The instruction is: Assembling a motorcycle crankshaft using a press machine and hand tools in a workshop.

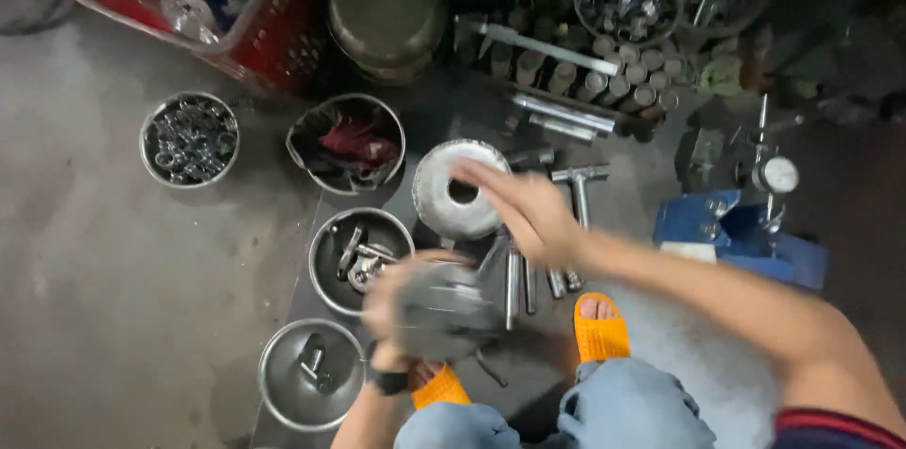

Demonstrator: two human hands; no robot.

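The left hand (396,303) grips a blurred grey metal part (451,309), fingers closed round it; the right hand (524,208) hovers open and empty just beside the metal disc (461,189); the part may well slip and drop toward the orange sandals (601,326) below.

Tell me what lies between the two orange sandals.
In the head view, only bare dark floor mat shows between the left sandal and right sandal, with a thin rod's tip.
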